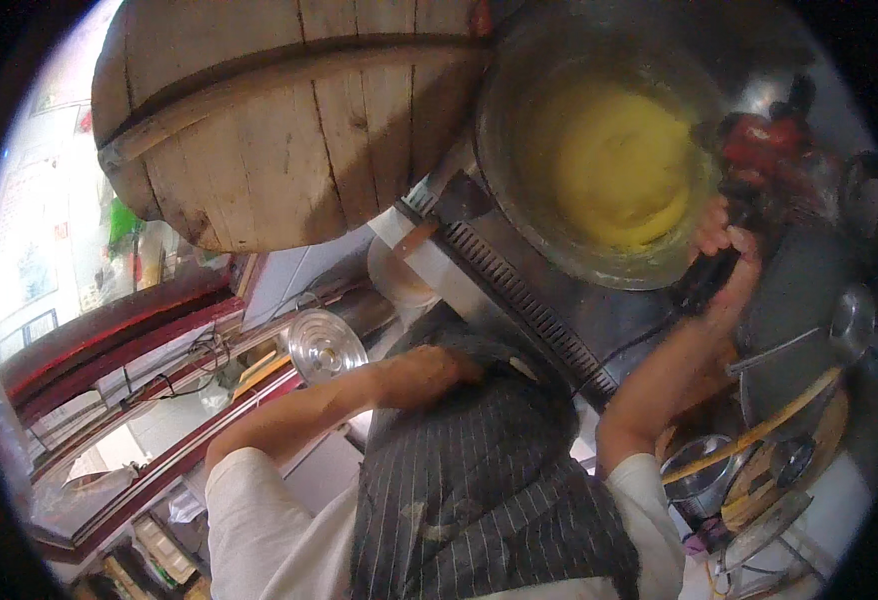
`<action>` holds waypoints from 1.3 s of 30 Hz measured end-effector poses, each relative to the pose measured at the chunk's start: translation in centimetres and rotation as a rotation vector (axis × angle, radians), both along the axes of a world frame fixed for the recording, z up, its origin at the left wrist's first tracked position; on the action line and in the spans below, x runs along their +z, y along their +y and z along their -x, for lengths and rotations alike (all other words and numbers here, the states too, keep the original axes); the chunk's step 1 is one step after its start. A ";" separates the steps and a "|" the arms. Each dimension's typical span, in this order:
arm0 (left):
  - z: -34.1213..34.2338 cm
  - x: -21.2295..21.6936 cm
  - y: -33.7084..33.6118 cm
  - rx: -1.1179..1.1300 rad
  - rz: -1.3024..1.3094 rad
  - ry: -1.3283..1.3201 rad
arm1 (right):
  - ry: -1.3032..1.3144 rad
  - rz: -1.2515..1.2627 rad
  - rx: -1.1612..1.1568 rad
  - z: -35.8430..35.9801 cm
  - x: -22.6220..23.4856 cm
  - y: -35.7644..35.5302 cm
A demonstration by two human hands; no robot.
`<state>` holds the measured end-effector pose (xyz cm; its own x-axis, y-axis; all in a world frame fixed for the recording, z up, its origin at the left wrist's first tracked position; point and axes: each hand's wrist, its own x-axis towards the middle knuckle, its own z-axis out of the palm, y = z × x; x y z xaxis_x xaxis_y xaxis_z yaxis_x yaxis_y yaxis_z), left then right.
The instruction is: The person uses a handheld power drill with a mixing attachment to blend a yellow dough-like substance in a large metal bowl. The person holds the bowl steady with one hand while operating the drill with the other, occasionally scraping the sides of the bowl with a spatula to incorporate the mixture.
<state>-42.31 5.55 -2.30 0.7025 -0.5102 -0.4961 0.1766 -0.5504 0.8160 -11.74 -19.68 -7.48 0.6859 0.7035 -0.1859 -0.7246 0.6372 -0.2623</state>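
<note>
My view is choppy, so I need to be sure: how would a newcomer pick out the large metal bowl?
Start from the big round wooden board at the upper left. Just right of it is the large metal bowl, with the right hand gripping a dark handle beside its rim. Its yellow contents set it apart from everything around it.

Looks like a kitchen, perhaps a commercial one, though hard to be sure. Shown by a wide metal bowl (514, 170) of yellow batter or dough (624, 170) at upper right, above a dark metal worktop (599, 322) edged with a slotted strip (529, 307); a large round wooden lid or board (259, 150) at upper left; a shiny metal lid (326, 345) below; a long wooden handle (759, 430) at lower right; and a dark pinstriped apron (479, 480).
</note>
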 end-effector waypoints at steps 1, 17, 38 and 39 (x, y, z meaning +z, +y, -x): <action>0.6 0.2 -0.1 -0.102 -0.132 0.059 | 0.001 0.005 -0.009 0.1 0.1 -0.3; 1.6 -1.4 -5.0 -0.226 -0.699 0.010 | 0.105 0.044 -0.034 8.2 2.1 -4.7; -24.1 3.6 1.8 0.485 -0.209 -0.623 | 0.088 0.292 -0.068 7.1 -1.2 3.2; -28.2 3.3 2.1 0.565 -0.089 -0.649 | 0.065 0.325 -0.039 6.9 -1.7 4.0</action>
<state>-14.13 7.63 1.00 0.9973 0.0229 0.0698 -0.0430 -0.5872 0.8083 -18.62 -15.71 -9.17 0.6906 0.5733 -0.4408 -0.7231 0.5556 -0.4104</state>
